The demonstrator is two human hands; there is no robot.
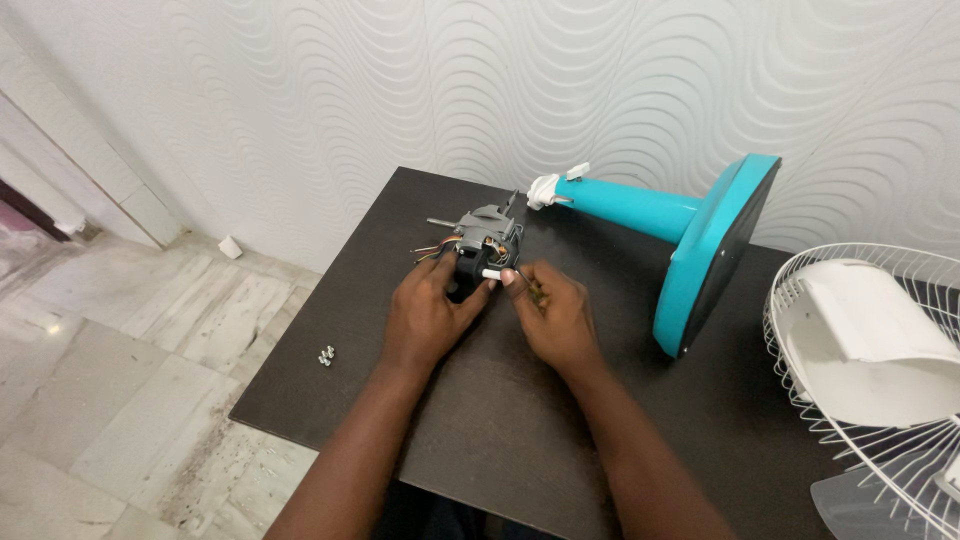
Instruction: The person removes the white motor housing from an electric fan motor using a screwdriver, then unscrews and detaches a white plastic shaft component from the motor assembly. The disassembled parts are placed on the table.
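The motor (487, 240) sits on the table (500, 420) near its far edge, both hands just before it. The fan stand (680, 240) lies right of it, the grille (880, 390) farther right. Small screws (326, 355) lie left, on the floor.

Both bare forearms are stretched forward from the bottom edge and angled inward, so that the hands are brought close together. The left hand (428, 312) is held palm down, its fingers curled forward and closed in a grip, the thumb turned toward the other hand. The right hand (556, 316) is held knuckles up, its thumb and forefinger pinched together, the remaining fingers tucked beneath.
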